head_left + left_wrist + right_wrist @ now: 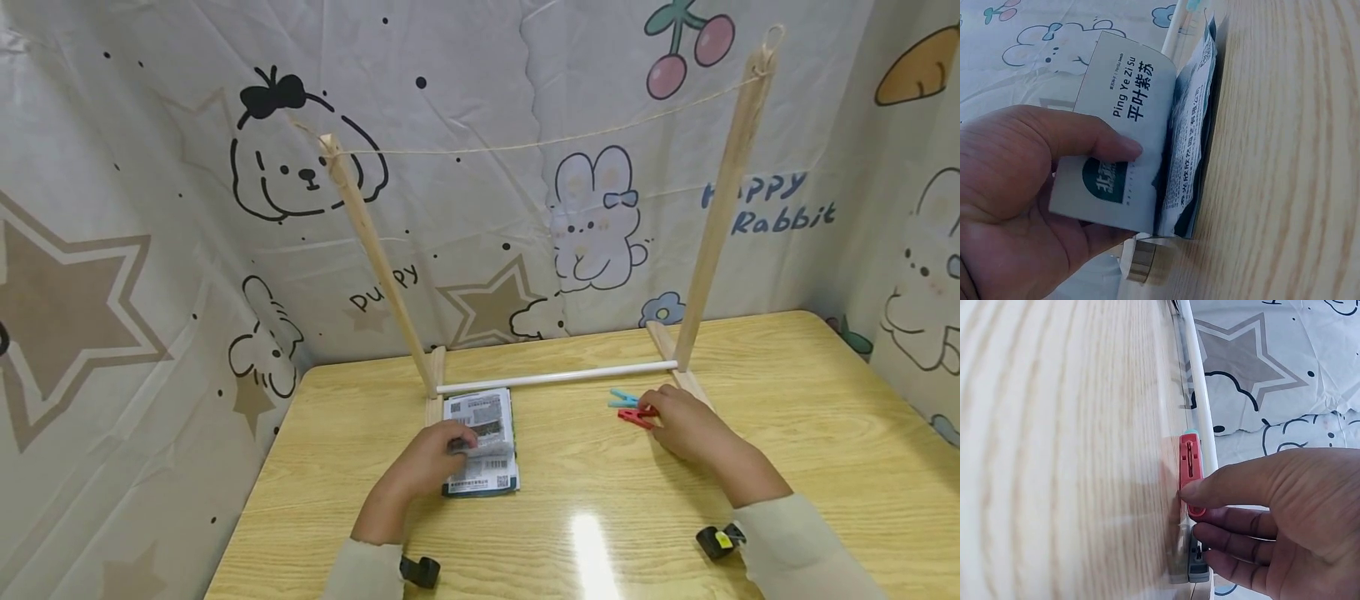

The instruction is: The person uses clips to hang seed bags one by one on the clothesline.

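My left hand (427,458) pinches a seed packet (1138,109) between thumb and fingers, its upper side tilted up off the table. Beneath and beside it lies another packet (1188,144) with printed text and codes, flat on the wood. On the right, my right hand (688,425) pinches one end of a red clothespin (1189,456), thumb on top, close to the tabletop. A light blue clothespin (622,398) lies just behind the red one. Under my right fingers in the right wrist view is a grey clothespin (1198,575).
A wooden frame stands behind, with a left post (382,267), a right post (723,208) and thin twine (510,148) between their tops. A white rod (555,377) joins the bases low across the table (570,467). Printed cloth (465,100) hangs around.
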The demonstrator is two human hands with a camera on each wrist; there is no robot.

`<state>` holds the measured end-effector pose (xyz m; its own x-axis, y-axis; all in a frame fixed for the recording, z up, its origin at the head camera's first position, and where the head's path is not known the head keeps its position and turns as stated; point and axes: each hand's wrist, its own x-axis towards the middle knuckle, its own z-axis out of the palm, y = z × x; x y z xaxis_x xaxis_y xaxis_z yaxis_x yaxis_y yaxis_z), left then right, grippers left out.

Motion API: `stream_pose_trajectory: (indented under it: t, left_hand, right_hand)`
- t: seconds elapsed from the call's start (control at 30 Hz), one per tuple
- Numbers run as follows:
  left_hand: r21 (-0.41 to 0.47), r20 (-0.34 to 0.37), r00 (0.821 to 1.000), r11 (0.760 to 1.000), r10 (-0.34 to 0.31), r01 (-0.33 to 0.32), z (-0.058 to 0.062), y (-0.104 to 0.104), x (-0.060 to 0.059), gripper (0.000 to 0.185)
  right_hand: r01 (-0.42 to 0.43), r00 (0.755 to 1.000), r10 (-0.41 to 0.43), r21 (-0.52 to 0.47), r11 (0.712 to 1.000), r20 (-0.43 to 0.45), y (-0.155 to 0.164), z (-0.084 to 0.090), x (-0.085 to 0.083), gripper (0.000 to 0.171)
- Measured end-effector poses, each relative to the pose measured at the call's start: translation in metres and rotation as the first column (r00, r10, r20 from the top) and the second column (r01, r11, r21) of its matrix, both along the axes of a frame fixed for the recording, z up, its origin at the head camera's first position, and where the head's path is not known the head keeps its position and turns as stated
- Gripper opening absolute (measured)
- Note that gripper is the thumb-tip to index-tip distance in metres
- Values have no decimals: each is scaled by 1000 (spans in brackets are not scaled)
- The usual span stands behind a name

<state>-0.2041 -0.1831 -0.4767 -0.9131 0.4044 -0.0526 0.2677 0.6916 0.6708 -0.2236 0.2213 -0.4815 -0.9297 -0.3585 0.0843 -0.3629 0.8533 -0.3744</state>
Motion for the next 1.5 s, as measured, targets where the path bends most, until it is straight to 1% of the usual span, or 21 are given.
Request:
stream_pose_trajectory:
  t: [0.13, 0.27, 0.43, 0.53, 0.67, 0.8, 0.93, 1.1, 1.17, 1.23, 1.3, 1.37, 1.43, 1.5]
  left_hand:
    - [16, -23, 999, 999, 38, -38, 2, 0, -1, 10]
    - [43, -34, 993, 993, 112, -110, 5, 2, -1, 5]
    - [119, -40, 978, 972, 206, -200, 10, 5, -2, 5]
    - [166, -46, 968, 958, 245, -235, 13, 7, -2, 9]
    - [205, -54, 959, 943, 279, -263, 13, 6, -2, 14]
    - [243, -49, 951, 927, 305, -285, 12, 6, -1, 15]
    - [308, -48, 946, 906, 320, -291, 13, 6, -2, 16]
    - [388, -59, 932, 868, 357, -308, 15, 6, -2, 18]
    - [402, -69, 925, 859, 373, -316, 17, 6, -2, 17]
    - [403, -80, 920, 857, 384, -322, 18, 7, -2, 17]
    - [400, -92, 911, 853, 401, -335, 19, 7, -1, 16]
    - [404, -111, 898, 845, 426, -351, 19, 7, -1, 15]
    - [417, -126, 879, 828, 460, -374, 19, 8, -1, 13]
    - [442, -135, 859, 805, 494, -394, 18, 9, -1, 12]
  right_hand:
    - [4, 1000, -4, -16, 1000, -19, 0, 2, 0, 27]
    - [4, 1000, -5, -29, 1000, -18, -2, 4, 1, 28]
    - [8, 1000, -9, -39, 999, -27, -3, 5, 0, 32]
    - [11, 999, -13, -46, 999, -39, -2, 6, -1, 32]
    - [11, 999, -13, -59, 998, -41, -2, 5, -1, 30]
    - [18, 999, -20, -71, 997, -40, -1, 4, -2, 29]
    - [31, 999, -35, -91, 995, -40, 1, 5, -4, 27]
    - [25, 999, -33, -170, 985, -41, 1, 9, -5, 28]
    - [23, 998, -32, -191, 981, -45, 0, 11, -4, 28]
    - [22, 998, -33, -197, 980, -54, 0, 13, -4, 26]
    - [21, 997, -35, -196, 980, -67, 0, 14, -4, 24]
    - [15, 996, -31, -197, 980, -78, -1, 15, -3, 24]
    - [10, 996, -28, -199, 980, -89, 0, 14, -3, 23]
    - [3, 995, -23, -200, 980, -98, 0, 14, -2, 23]
